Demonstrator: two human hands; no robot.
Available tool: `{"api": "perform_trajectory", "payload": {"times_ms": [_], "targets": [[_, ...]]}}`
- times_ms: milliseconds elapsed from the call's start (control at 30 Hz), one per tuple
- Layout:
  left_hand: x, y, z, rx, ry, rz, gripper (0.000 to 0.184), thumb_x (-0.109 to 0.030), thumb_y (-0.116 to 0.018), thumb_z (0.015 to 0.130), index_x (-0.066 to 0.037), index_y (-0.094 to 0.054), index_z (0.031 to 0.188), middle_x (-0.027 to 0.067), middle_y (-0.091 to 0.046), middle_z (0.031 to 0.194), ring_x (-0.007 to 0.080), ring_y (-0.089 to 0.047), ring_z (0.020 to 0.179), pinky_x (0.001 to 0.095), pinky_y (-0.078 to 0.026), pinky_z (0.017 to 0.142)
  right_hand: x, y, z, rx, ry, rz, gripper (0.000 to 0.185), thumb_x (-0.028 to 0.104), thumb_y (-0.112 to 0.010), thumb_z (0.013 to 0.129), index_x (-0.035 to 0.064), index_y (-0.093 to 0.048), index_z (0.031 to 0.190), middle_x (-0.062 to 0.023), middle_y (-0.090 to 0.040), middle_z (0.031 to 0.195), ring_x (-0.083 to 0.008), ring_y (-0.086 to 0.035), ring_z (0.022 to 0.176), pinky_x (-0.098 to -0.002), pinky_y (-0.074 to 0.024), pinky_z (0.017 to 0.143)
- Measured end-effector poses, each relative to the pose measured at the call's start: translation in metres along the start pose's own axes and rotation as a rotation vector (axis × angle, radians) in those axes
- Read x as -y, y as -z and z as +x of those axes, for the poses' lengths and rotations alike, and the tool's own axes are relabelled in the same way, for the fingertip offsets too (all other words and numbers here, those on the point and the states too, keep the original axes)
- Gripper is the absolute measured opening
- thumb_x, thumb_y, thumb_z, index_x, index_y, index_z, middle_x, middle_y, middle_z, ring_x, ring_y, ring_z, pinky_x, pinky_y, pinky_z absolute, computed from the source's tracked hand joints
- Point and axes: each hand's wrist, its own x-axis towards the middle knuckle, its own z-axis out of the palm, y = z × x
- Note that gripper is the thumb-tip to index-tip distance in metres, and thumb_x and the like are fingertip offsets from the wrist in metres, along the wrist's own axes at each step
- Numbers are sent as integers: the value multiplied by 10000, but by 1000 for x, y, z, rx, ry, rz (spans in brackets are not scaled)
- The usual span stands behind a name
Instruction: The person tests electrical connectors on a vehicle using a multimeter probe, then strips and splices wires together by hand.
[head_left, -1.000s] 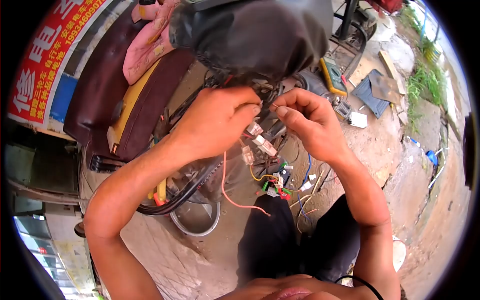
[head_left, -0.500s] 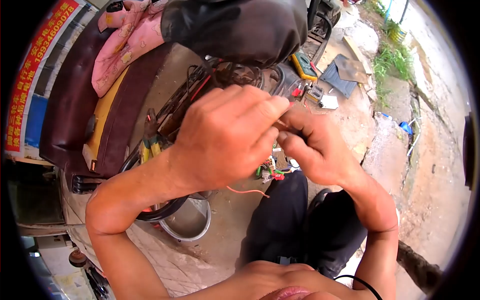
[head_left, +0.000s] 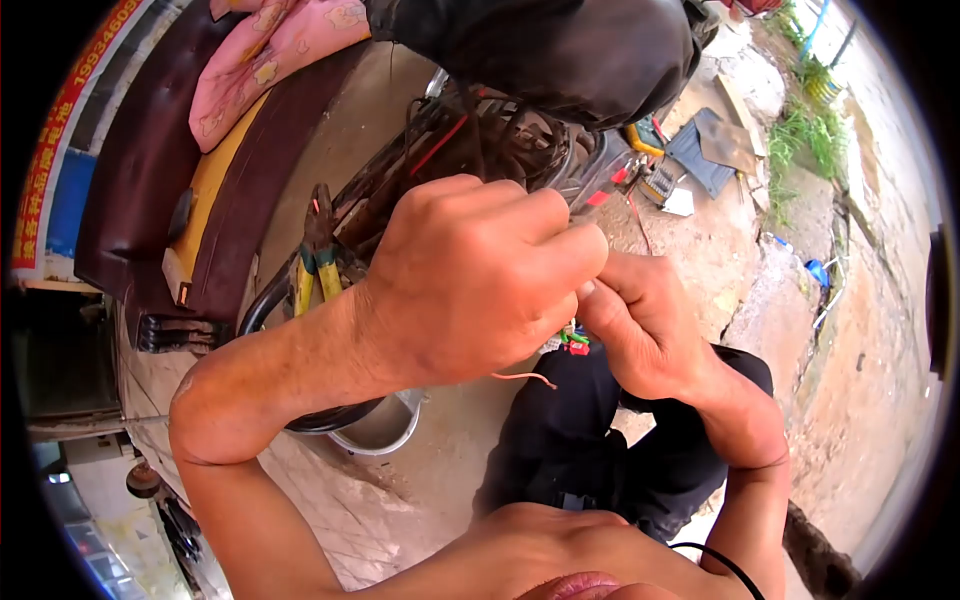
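Note:
My left hand (head_left: 480,285) is closed in a fist in the middle of the view, with its back toward me. From under it pokes the loose end of a thin orange wire (head_left: 528,377). My right hand (head_left: 645,325) meets its fingertips, thumb and forefinger pinched together. What lies between the two hands is hidden by the fingers. Just below and behind the hands show small connectors with green and red parts (head_left: 575,345). To the left of my left hand, pliers with yellow-green handles (head_left: 326,270) stand among dark frame parts.
A black seat (head_left: 560,55) hangs over the vehicle frame ahead. At left is a maroon sofa (head_left: 125,225) with a pink cloth (head_left: 265,75). A metal basin (head_left: 405,435) sits below my left forearm. Beyond my right hand lie a yellow multimeter (head_left: 643,137) and a grey tray (head_left: 695,155).
My hands have shifted slightly right in the view and remain together, and the wire end has moved with them. The surroundings have also shifted as the camera turned.

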Motion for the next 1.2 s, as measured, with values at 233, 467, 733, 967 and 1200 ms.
{"api": "perform_trajectory", "payload": {"times_ms": [233,467,733,967,1200], "targets": [[-6,-1,7,36,-2,137,174,-78,-676,613,-94,-510,662,41,-463,648,243,-481,537,364,-383,486,-22,7,2,17,285,-201,135,88,-605,918,23,-567,806,-158,-523,618,-369,-537,511,-444,-440,501],[21,18,11,21,122,162,93,55,-568,758,-1,-608,821,140,-536,694,339,-563,600,416,-453,559,-30,31,-18,-1,210,-267,190,87,-603,912,26,-508,759,-135,-482,607,-367,-527,510,-456,-423,489],[12,-13,14,110,237,-215,233,47,-711,755,15,-674,982,129,-652,788,280,-651,669,369,-517,594,-45,37,-14,-59,172,-264,142,65,-627,919,16,-539,819,-153,-538,652,-393,-551,548,-467,-421,499],[4,-21,4,198,211,-245,261,75,-700,710,26,-667,964,132,-646,804,308,-649,677,380,-539,609,-47,22,-7,-79,287,-437,126,68,-697,844,18,-609,921,-120,-545,672,-345,-569,552,-443,-445,495],[12,-26,0,110,112,-269,257,89,-671,691,25,-666,940,117,-626,777,287,-622,617,378,-510,552,-41,25,0,57,226,-159,132,140,-648,929,12,-637,900,-99,-615,704,-245,-614,604,-379,-478,555]]}}
